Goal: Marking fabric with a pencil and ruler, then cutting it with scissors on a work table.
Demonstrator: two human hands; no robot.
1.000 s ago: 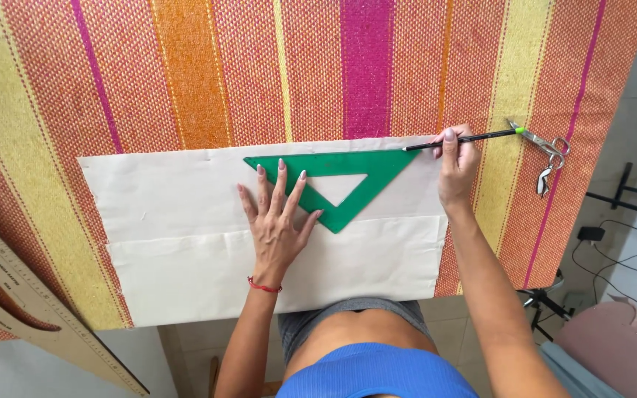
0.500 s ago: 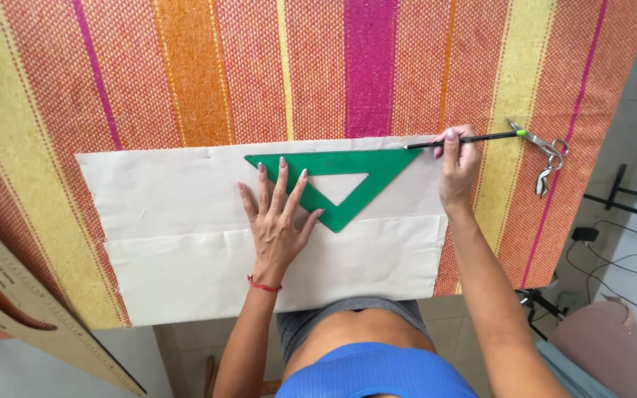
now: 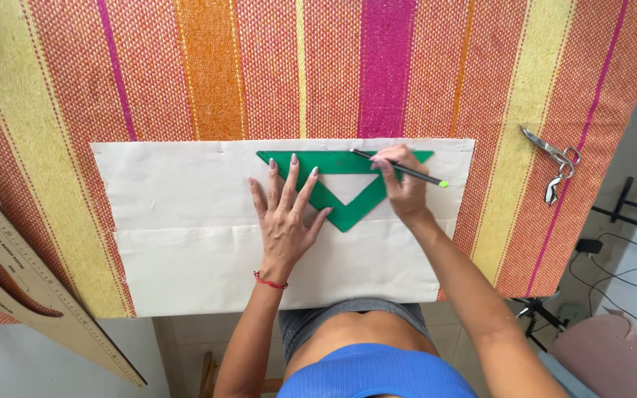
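While my left hand lies flat, fingers spread on the green plastic triangle ruler over cream fabric, my right hand pinches a black pencil at its top edge. If my pressing fingers ease, I judge the ruler could skid and bend the line.

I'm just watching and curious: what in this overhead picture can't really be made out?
- Pencil tip: too fine to tell if it leaves a line on the cream fabric.
- Green triangle ruler: its left part lies under the left hand; its markings are too small.
- Wooden ruler: cut off by the left edge of the head view.
- Right hand grip: the fingers curl over the pencil and hide it.
- Scissors: small; what hangs from them is unclear.
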